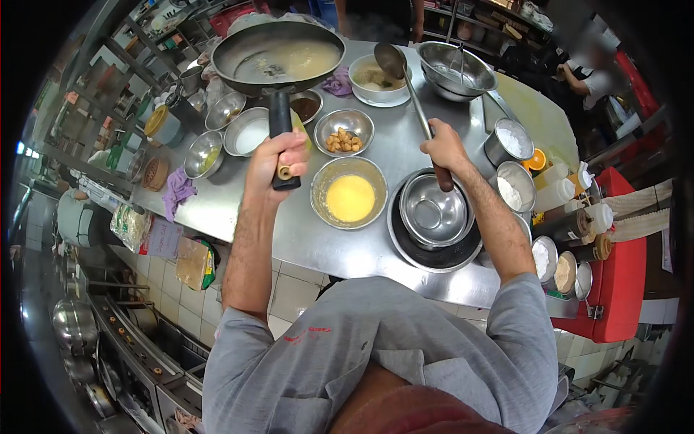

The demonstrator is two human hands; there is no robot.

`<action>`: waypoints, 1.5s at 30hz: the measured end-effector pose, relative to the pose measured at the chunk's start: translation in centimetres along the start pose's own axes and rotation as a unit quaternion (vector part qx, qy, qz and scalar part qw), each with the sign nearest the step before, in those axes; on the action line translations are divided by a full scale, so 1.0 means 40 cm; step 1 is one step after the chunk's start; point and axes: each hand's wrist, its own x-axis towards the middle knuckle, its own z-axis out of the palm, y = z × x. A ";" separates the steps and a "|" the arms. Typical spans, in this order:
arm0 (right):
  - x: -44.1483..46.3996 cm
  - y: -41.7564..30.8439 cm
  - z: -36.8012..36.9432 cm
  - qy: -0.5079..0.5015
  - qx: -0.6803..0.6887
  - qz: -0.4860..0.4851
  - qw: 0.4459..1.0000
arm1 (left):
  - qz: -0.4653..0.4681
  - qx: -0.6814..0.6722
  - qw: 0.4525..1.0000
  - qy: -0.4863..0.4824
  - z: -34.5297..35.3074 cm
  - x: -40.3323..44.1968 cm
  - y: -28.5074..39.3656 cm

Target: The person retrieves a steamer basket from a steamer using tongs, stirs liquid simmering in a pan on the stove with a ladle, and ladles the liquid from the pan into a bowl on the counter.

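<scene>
My left hand [271,160] is wrapped round the black handle of a large dark frying pan [235,69], raised over the far left of the table. Cloudy pale liquid lies in the pan, with some steam above. My right hand [444,145] grips the dark handle end of a long ladle [418,108]. The ladle's bowl is over the right side of a white bowl [359,85] of pale broth with pieces in it; whether they touch I cannot tell. Between my hands stand a metal bowl of browned chunks [343,139] and a metal bowl of yellow liquid [350,197].
Nested metal bowls [434,210] sit below my right hand. A metal bowl with a whisk [457,71] stands at the far right. Several small bowls of powder and squeeze bottles [555,194] line the right edge. A purple cloth [178,192] hangs at the left. Another person [582,76] is beyond the table.
</scene>
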 end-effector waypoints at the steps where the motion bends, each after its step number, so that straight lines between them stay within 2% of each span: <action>1: -0.011 -0.002 -0.007 0.002 0.001 0.001 1.000 | -0.005 0.000 1.000 -0.008 0.000 0.022 -0.005; 7: -0.049 0.010 -0.042 0.032 0.102 -0.007 0.994 | -0.052 0.006 0.999 -0.001 -0.004 0.131 -0.033; 9: -0.059 0.009 -0.051 0.010 0.165 0.010 0.986 | -0.054 0.045 0.996 0.047 0.000 0.152 -0.044; 12: -0.076 0.005 -0.061 0.003 0.206 0.006 0.978 | -0.060 0.060 0.995 0.052 -0.014 0.184 -0.058; 20: -0.083 0.029 -0.052 -0.003 0.229 0.022 0.973 | -0.071 0.120 0.989 0.060 -0.025 0.246 -0.076; 27: -0.098 0.045 -0.054 -0.023 0.252 0.048 0.966 | -0.072 0.165 0.977 0.112 0.000 0.274 -0.078; 45: -0.130 0.060 -0.061 -0.003 0.255 0.035 0.966 | -0.050 0.328 0.934 0.129 -0.004 0.301 -0.072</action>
